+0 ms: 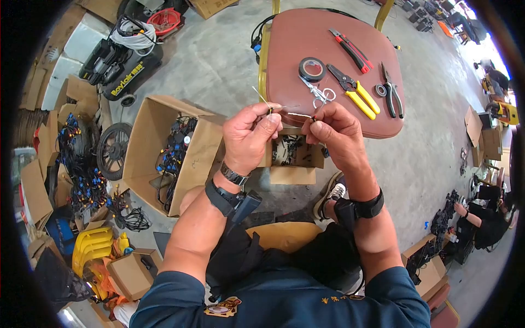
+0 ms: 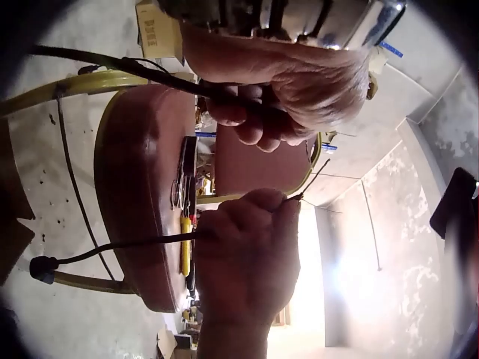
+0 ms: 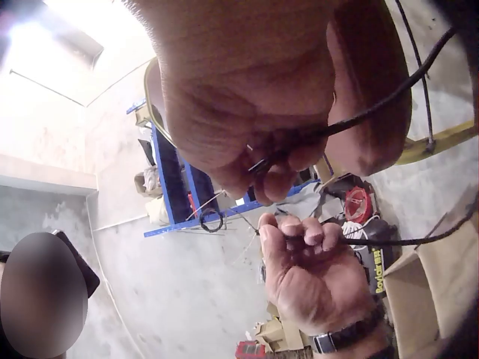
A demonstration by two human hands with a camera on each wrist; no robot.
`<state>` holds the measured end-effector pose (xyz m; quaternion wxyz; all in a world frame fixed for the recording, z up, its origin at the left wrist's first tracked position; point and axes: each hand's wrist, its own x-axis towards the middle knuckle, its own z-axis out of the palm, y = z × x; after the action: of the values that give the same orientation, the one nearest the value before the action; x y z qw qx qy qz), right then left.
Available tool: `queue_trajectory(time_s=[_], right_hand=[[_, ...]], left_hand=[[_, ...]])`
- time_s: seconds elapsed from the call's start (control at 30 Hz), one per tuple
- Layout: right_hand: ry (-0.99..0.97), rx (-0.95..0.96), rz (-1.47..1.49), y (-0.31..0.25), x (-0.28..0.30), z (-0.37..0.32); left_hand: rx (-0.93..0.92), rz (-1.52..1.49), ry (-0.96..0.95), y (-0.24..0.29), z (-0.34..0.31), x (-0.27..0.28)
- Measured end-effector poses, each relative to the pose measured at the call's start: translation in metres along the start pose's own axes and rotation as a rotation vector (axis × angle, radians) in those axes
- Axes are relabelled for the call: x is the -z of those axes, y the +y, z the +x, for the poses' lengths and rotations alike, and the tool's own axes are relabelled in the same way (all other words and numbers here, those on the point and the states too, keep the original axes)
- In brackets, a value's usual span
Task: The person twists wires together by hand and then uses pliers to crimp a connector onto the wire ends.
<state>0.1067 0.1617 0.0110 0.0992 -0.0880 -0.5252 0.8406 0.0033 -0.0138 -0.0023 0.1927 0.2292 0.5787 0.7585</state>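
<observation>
My left hand [image 1: 246,135] pinches the end of a black cable [image 3: 419,241] between thumb and fingers. Thin wires stick out of that grip, one pale wire [image 1: 260,94] pointing up and away. Facing it, my right hand [image 1: 340,134] pinches the end of another black cable [image 2: 135,243], whose far end carries a black plug [image 2: 43,269]. From the right fingertips a light-coloured bare wire [image 1: 299,115] points toward the left hand. Both hands are held up near each other, in front of the chair seat. The fingers hide the cable ends inside each grip.
On the brown chair seat [image 1: 284,44] lie black tape [image 1: 302,70], scissors [image 1: 322,97], yellow-handled wire strippers [image 1: 363,101], red-black cutters [image 1: 353,52] and pliers [image 1: 390,93]. A small carton [image 1: 292,176] stands below my hands; a larger carton [image 1: 205,156] with cables is at left.
</observation>
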Motion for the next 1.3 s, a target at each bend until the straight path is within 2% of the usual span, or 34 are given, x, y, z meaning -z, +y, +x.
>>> queue_trajectory(time_s=[0.4, 0.53, 0.63, 0.73, 0.93, 1.03, 1.3], right_hand=[[0.006, 0.021, -0.069, 0.000, -0.004, 0.000], [-0.058, 0.026, -0.132, 0.001, -0.005, -0.002], [-0.066, -0.093, -0.283, -0.008, -0.009, -0.004], [-0.068, -0.133, -0.352, -0.011, -0.013, -0.005], [-0.054, -0.082, -0.451, -0.008, -0.015, -0.004], [0.033, 0.037, -0.315, -0.005, -0.021, -0.004], [0.090, 0.063, -0.485, -0.003, -0.009, -0.004]], left_hand=[[0.030, -0.005, -0.030, 0.001, -0.006, -0.008], [0.023, 0.043, -0.025, 0.002, -0.006, -0.008], [0.030, 0.047, -0.029, 0.001, -0.007, -0.008], [0.049, 0.056, -0.004, 0.001, -0.007, -0.011], [0.078, 0.062, 0.044, -0.001, -0.006, -0.013], [0.081, 0.120, 0.026, -0.003, -0.007, -0.011], [0.094, 0.138, -0.045, -0.004, -0.011, -0.016]])
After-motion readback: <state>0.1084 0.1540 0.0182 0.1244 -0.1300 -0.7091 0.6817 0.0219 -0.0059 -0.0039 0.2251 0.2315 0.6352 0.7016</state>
